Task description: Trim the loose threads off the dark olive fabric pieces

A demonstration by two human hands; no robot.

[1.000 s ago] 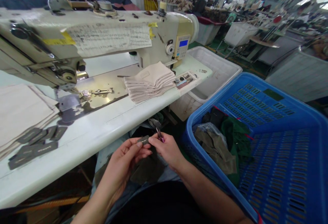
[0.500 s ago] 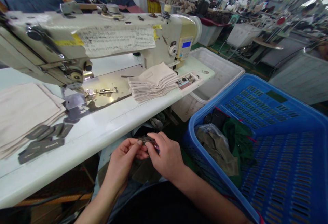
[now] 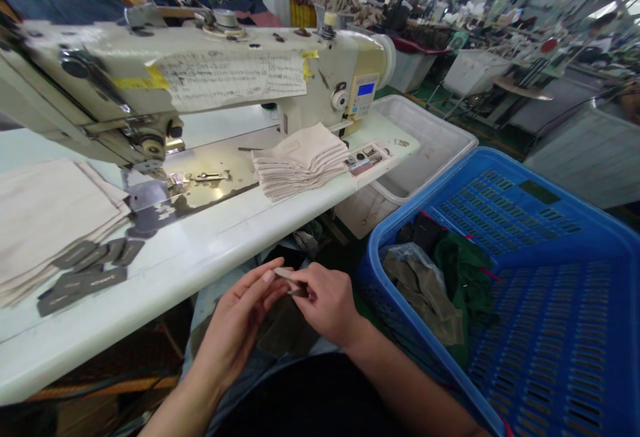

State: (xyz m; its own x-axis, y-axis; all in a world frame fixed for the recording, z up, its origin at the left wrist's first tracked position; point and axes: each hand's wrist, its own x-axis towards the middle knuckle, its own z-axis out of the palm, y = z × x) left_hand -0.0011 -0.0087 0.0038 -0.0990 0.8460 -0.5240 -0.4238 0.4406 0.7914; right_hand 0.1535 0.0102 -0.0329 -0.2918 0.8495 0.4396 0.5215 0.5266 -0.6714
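Above my lap, my left hand (image 3: 239, 314) pinches one end of a small flat piece (image 3: 286, 274) between thumb and fingers; its pale edge faces me. My right hand (image 3: 327, 300) closes on the other end, with a dark part showing under its fingers. The piece resembles the dark grey fabric tabs (image 3: 95, 280) on the table, but most of it is hidden. Dark cloth (image 3: 285, 334) lies on my lap below the hands. In front stands a sewing machine (image 3: 225, 70), its needle area away from both hands.
Beige cloth panels (image 3: 45, 214) are stacked at the table's left. A folded beige bundle (image 3: 303, 160) lies beneath the machine arm. At right, a blue basket (image 3: 543, 190) holds green and brown cloth, beside a white bin (image 3: 425, 137). People work far behind.
The small piece has turned from lying flat to showing its pale edge. My left fingers have straightened somewhat, while my right hand stays closed on it.
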